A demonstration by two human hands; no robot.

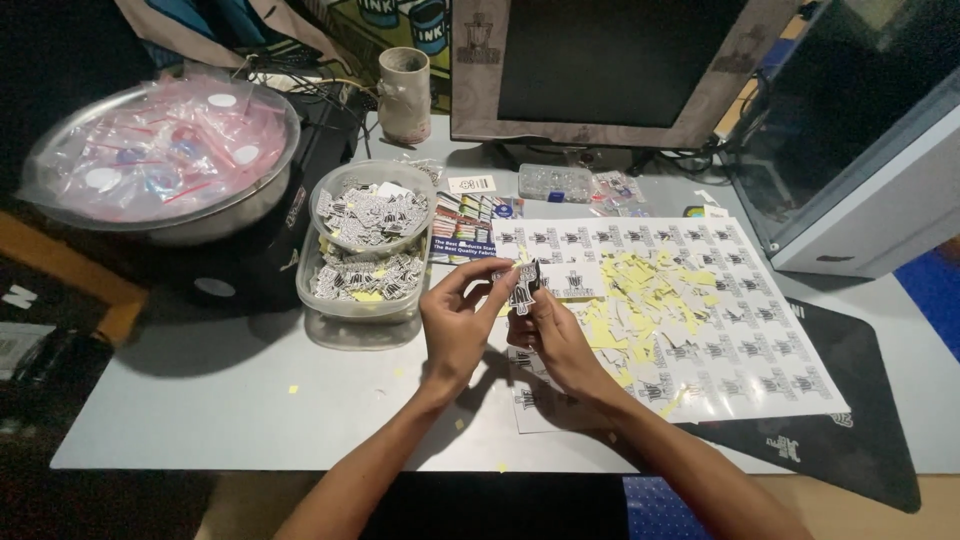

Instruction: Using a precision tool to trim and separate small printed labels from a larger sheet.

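My left hand (458, 322) and my right hand (553, 338) meet above the table's middle, both pinching a small stack of black-and-white stickers (522, 284). Under and to the right of them lies a large sticker sheet (745, 330) with rows of the same printed design. Many yellow backing scraps (650, 290) are scattered over its middle. To the left of my hands a clear plastic bowl (372, 208) full of cut stickers sits on top of a clear tub (345, 300) that holds more of them.
A metal basin (235, 205) filled with small plastic bags stands at the far left. A monitor (600, 70), a mug (404, 95) and a computer case (860, 170) line the back and right. A black mat (850, 440) lies under the sheet's corner.
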